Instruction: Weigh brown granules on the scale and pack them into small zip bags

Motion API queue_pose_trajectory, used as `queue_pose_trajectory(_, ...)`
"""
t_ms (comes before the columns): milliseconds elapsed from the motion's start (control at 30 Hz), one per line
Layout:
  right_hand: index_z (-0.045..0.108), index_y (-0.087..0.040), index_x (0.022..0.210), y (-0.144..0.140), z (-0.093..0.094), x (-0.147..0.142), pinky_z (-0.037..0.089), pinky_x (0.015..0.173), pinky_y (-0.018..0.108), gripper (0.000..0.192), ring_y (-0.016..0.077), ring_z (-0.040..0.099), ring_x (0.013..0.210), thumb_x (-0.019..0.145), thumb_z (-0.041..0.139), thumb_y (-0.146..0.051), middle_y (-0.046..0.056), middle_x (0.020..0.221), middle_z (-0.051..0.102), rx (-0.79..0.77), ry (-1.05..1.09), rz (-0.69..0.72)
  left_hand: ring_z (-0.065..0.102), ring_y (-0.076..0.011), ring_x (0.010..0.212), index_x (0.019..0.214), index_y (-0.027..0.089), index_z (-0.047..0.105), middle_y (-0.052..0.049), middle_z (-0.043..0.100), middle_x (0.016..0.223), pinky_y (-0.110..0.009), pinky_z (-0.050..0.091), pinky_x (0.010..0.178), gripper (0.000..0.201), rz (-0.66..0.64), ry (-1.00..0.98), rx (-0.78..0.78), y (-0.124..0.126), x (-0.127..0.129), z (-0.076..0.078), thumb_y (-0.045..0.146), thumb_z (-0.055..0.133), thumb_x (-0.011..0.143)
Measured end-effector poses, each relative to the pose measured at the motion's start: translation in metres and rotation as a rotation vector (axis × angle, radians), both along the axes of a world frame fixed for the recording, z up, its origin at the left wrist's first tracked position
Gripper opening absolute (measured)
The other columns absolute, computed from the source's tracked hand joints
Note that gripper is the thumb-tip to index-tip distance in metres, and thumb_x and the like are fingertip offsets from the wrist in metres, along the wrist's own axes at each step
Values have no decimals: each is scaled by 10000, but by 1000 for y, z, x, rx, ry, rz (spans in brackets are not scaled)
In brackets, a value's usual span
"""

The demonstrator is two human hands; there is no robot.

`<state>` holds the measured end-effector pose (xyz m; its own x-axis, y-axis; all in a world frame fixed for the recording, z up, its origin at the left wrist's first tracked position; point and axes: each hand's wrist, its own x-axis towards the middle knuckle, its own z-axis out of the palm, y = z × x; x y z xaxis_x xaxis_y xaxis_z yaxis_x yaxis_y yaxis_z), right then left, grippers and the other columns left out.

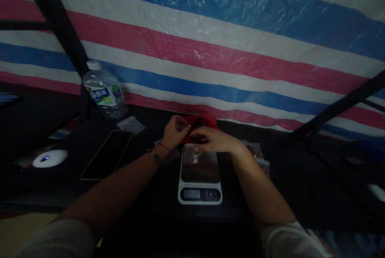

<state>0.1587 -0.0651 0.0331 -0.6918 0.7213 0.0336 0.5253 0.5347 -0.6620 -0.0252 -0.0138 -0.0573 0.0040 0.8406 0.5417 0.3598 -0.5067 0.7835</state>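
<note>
My left hand [173, 133] is closed around a small clear cup [181, 123], held at the near left of a red bag or sheet [210, 120]. Small dark pieces [198, 123] lie on the red material, too dim to name. Over its near edge reaches my right hand [210, 138], fingers curled together; whatever they pinch, if anything, is hidden. Just below that hand is a white digital kitchen scale [200, 172] with a metal plate and a lit display. A small pale round object [197, 152] appears on the plate, partly under my right hand.
Bags with brownish contents [255, 150] lie right of my right wrist. To the left are a phone [107, 154], a clear plastic bag [131, 124], a large plastic bottle [106, 93] and a white oval device [50, 158]. A striped tarp [192, 45] hangs behind the black table.
</note>
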Motion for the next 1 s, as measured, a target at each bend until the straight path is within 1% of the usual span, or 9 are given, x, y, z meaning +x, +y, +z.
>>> queue_pose_trajectory(133, 552, -207, 1247, 3, 5, -6, 480, 755, 299, 361, 156, 614, 837, 894, 525, -280, 59, 1038, 661, 80, 195, -189, 609, -179, 799, 978, 194, 521, -22, 612, 879, -317, 501, 737, 351, -47, 88, 8, -4, 2, 2, 365, 691, 723)
queue_pose_trajectory(267, 672, -199, 1052, 11, -10, -19, 454, 803, 309, 218, 171, 606, 880, 856, 578, -218, 47, 996, 680, 208, 59, -211, 621, -212, 866, 1036, 191, 515, -46, 627, 943, -349, 505, 787, 410, -74, 151, 9, -4, 3, 1, 325, 696, 693)
queue_pose_trajectory(400, 704, -186, 891, 17, -20, -23, 440, 825, 317, 145, 181, 592, 889, 828, 583, -138, 50, 920, 673, 267, -5, -240, 619, -250, 980, 1146, 180, 505, -85, 625, 1056, -395, 493, 879, 528, -125, 193, 21, -5, 5, 0, 253, 693, 658)
queue_pose_trajectory(567, 671, -192, 883, 22, -16, -13, 442, 866, 343, 178, 193, 572, 923, 856, 511, -118, 64, 930, 639, 409, 118, -316, 550, -266, 1171, 1335, 162, 390, -137, 544, 1285, -414, 437, 1009, 741, -205, 73, 60, -3, 2, -3, 327, 708, 685)
queue_pose_trajectory(633, 654, -201, 909, 25, -15, -8, 441, 892, 353, 186, 196, 570, 951, 864, 489, -129, 61, 951, 634, 444, 171, -331, 563, -254, 1159, 1357, 163, 374, -135, 555, 1283, -418, 441, 1008, 716, -260, -5, 41, 0, 0, -5, 342, 673, 732)
queue_pose_trajectory(767, 644, -200, 948, 31, -22, -1, 443, 919, 365, 230, 194, 585, 978, 853, 446, -130, 58, 985, 646, 378, 245, -333, 608, -239, 1098, 1248, 167, 513, -111, 627, 1203, -418, 467, 984, 531, -399, -104, -45, 7, 0, -9, 331, 656, 764)
queue_pose_trajectory(900, 554, -207, 1215, 37, -33, 2, 488, 857, 349, 419, 184, 630, 918, 798, 588, -223, 55, 1019, 670, 158, 370, -391, 648, -239, 1020, 1153, 158, 599, -103, 674, 1129, -415, 508, 921, 473, -436, -134, -159, 10, 3, -12, 353, 706, 736)
queue_pose_trajectory(933, 557, -202, 1217, 38, -35, 3, 495, 838, 339, 442, 183, 637, 903, 782, 620, -254, 56, 1015, 677, 109, 388, -394, 655, -239, 1002, 1140, 160, 609, -98, 683, 1110, -415, 515, 908, 470, -435, -135, -178, 11, 3, -14, 359, 716, 728)
queue_pose_trajectory(1000, 642, -181, 1071, 40, -38, 3, 499, 805, 320, 316, 182, 643, 870, 780, 632, -305, 55, 962, 690, 78, 382, -414, 668, -236, 954, 1094, 165, 635, -85, 701, 1053, -416, 529, 879, 436, -436, -122, -204, 12, 3, -17, 372, 724, 720)
